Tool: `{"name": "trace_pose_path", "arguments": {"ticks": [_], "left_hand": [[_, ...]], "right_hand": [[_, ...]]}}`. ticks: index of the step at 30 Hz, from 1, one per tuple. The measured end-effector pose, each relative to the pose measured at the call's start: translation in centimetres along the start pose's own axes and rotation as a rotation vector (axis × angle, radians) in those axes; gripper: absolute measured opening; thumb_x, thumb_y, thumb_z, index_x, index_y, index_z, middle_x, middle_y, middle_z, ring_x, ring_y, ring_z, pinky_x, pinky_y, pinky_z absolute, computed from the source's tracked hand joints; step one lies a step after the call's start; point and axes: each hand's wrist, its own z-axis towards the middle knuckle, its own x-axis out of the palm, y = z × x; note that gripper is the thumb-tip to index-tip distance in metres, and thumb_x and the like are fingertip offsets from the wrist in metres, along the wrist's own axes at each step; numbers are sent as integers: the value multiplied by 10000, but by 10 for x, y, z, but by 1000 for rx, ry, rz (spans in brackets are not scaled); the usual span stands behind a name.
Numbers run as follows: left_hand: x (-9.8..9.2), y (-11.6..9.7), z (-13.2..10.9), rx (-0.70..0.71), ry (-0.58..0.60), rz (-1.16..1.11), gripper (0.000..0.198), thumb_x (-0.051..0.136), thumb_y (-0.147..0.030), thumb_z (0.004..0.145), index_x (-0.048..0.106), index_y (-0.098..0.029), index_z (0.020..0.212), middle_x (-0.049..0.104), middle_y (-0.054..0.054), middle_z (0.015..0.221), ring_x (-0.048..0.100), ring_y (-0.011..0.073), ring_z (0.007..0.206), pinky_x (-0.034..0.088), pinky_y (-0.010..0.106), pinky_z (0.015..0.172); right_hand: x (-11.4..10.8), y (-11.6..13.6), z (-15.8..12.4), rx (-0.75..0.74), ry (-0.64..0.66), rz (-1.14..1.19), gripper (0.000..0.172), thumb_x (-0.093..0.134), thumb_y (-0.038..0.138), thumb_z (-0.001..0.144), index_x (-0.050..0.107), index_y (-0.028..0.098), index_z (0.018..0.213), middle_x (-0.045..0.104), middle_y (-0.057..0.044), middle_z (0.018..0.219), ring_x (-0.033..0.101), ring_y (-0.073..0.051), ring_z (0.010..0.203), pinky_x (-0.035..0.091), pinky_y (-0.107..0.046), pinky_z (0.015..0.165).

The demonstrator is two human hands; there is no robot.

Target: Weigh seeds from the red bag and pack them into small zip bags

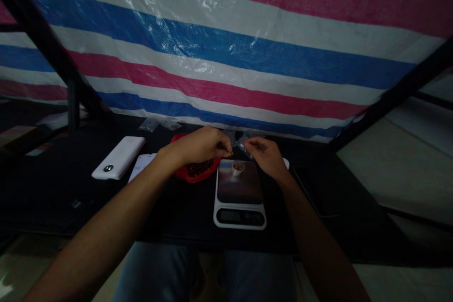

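My left hand (211, 143) reaches over a red bowl (193, 179) that holds many small dark brown pieces. Its fingers are pinched, and a small brown piece (230, 153) shows at the tips, just above and left of a little white cup (238, 172). That cup stands upright on the metal plate of a white kitchen scale (239, 223) and has brown bits inside. To the right, my right hand (264, 152) pinches the edge of a small clear plastic bag (244, 147) behind the scale. The digits on the scale's display are too dim to read.
On the black table (177, 217), a white power bank (119, 156) and a phone with a lit screen (142, 164) lie left. More clear bags (150, 124) lie at the back. A dark flat device (309, 188) lies right. A striped tarp (226, 61) hangs behind, between dark frame bars (46, 37).
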Motion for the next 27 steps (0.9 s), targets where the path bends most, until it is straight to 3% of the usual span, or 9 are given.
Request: {"name": "trace_pose_path", "arguments": {"ticks": [4, 10, 18, 23, 27], "left_hand": [[13, -17, 19, 109, 29, -65, 136, 680, -110, 880, 776, -180, 946, 798, 16, 936, 734, 156, 869, 491, 221, 803], [32, -14, 22, 124, 45, -148, 162, 632, -59, 885, 757, -161, 866, 775, 13, 836, 712, 132, 763, 483, 214, 736], [35, -10, 19, 107, 4, -33, 154, 659, -123, 902, 785, -184, 967, 782, 37, 941, 710, 163, 857, 475, 241, 771], [35, -15, 19, 109, 11, 15, 203, 640, -83, 890, 787, -182, 990, 778, 55, 987, 702, 176, 907, 476, 250, 800], [34, -20, 19, 83, 15, 39, 196, 639, -86, 880, 787, -185, 962, 778, 58, 993, 704, 186, 896, 477, 256, 783]], "right_hand": [[-2, -1, 0, -9, -9, 3, 234, 656, 403, 837, 740, 187, 867, 779, -62, 874, 717, -205, 815, 553, -344, 795], [-8, 1, -3, -17, 54, 5, 220, 632, 374, 847, 734, 182, 875, 773, -65, 889, 712, -204, 829, 544, -343, 792], [-24, 14, -12, 50, 321, 27, 151, 670, 304, 824, 709, 171, 885, 741, -31, 838, 687, -174, 790, 528, -311, 754], [-34, 14, -16, 132, 491, -72, 208, 739, 341, 794, 734, 162, 900, 714, -8, 737, 634, -143, 666, 465, -254, 619], [-31, 11, -18, 136, 592, -166, 134, 720, 279, 784, 770, 166, 834, 695, 4, 674, 590, -126, 599, 413, -236, 564]]}}
